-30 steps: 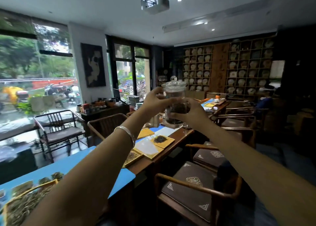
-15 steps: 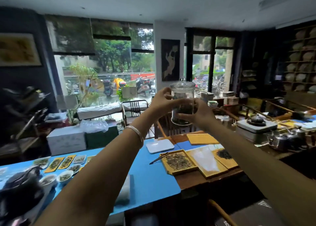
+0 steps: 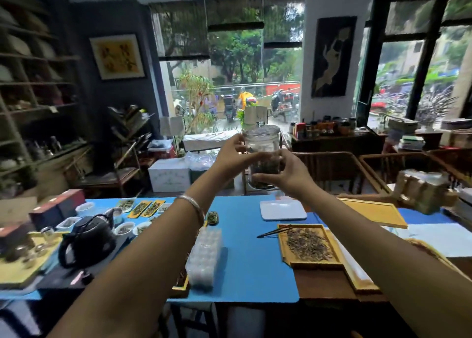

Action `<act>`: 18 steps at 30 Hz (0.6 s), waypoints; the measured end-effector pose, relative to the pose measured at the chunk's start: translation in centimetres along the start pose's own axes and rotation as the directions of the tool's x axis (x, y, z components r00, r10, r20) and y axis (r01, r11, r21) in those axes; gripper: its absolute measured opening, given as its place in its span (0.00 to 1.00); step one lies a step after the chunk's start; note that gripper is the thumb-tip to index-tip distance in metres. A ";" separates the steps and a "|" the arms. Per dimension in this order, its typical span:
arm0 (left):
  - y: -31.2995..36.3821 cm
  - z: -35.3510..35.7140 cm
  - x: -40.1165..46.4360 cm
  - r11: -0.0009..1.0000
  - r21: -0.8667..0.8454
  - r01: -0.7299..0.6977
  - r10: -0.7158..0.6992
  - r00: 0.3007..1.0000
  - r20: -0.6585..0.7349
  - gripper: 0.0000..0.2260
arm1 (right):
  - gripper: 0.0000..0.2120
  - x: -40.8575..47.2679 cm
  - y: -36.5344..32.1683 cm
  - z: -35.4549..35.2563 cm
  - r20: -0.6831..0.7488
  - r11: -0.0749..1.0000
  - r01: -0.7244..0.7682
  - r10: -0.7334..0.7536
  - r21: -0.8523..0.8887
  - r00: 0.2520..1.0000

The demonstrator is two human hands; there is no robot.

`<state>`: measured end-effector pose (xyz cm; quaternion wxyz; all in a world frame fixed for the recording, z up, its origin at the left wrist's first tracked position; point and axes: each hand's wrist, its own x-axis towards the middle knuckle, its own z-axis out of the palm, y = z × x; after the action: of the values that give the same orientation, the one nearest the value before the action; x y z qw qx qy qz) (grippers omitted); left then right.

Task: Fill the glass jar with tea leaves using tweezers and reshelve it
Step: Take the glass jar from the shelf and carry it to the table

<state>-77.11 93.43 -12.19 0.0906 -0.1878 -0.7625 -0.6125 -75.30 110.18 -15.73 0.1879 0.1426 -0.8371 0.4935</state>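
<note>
Both hands hold the glass jar (image 3: 261,156) out at arm's length, raised well above the surface (image 3: 245,248). The left hand (image 3: 231,156) wraps the jar's left side near the upper half, thumb and fingers curled on the glass; the right hand (image 3: 286,174) cups the lower right side, fingers bent around the base. Each grip is closed on the jar, which stands upright with its glass lid (image 3: 260,130) seated on top. Dark tea leaves fill roughly its lower half. A silver bangle (image 3: 194,206) circles the left wrist.

Below the jar the blue mat (image 3: 250,261) lies largely bare, with open room between the arms. A white rectangular tray (image 3: 282,210) sits just beyond, near the far edge. To the right, a bamboo tray of loose tea leaves (image 3: 307,245) rests at the mat's right border, and the dark tweezers (image 3: 274,231) lie across its near-left corner, tips pointing left onto the mat. A larger empty bamboo tray (image 3: 375,211) lies farther right.

To the left, a clear plastic container (image 3: 204,258) stands just beside the left forearm. A black teapot (image 3: 88,238) and small white dishes of tea samples (image 3: 125,228) crowd the left end. Wooden shelves (image 3: 28,87) line the left wall, blurred.
</note>
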 end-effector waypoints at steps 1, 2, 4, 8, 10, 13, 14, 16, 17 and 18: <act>-0.7 0.0 0.5 1.000 0.016 0.005 -0.004 1.000 -0.012 0.24 | 0.32 0.6 0.7 0.4 0.017 0.999 -0.013 0.013 0.029 1.000; -1.4 0.1 1.0 1.000 0.029 0.010 -0.009 1.000 -0.020 0.25 | 0.31 1.2 1.5 0.8 0.030 0.998 -0.026 0.024 0.048 0.999; -2.8 0.1 2.3 0.999 0.030 0.024 -0.023 0.999 -0.031 0.24 | 0.31 2.4 3.0 1.6 0.042 0.997 -0.042 0.039 0.072 0.998; -5.9 0.2 5.3 0.998 0.025 0.057 -0.056 0.998 -0.033 0.30 | 0.31 5.4 6.3 3.2 0.057 0.993 -0.067 0.061 0.095 0.997; -7.8 0.1 7.1 0.998 0.023 0.065 -0.064 0.997 -0.032 0.31 | 0.30 7.1 8.0 4.1 0.065 0.993 -0.071 0.065 0.093 0.996; -11.3 -0.2 10.2 0.997 0.002 0.077 -0.077 0.996 -0.043 0.26 | 0.31 10.0 10.7 5.7 0.070 0.991 -0.092 0.086 0.098 0.994; -12.5 -0.3 11.2 0.997 -0.006 0.081 -0.081 0.996 -0.045 0.26 | 0.32 11.0 11.7 6.3 0.066 0.991 -0.100 0.094 0.090 0.993; -15.1 -0.3 13.1 0.996 -0.019 0.092 -0.092 0.995 -0.037 0.25 | 0.33 12.8 14.0 7.6 0.069 0.989 -0.126 0.121 0.080 0.990; -16.4 -0.1 13.9 0.995 -0.022 0.099 -0.100 0.995 -0.025 0.26 | 0.33 13.5 15.3 8.3 0.077 0.985 -0.148 0.142 0.085 0.987; -17.7 0.0 14.7 0.994 -0.021 0.106 -0.107 0.994 -0.015 0.26 | 0.32 14.2 16.6 9.0 0.085 0.982 -0.167 0.160 0.088 0.984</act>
<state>-97.58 92.84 -22.75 0.0621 -0.1429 -0.7643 -0.6257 -96.47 109.35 -26.06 0.1072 0.1011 -0.8282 0.5407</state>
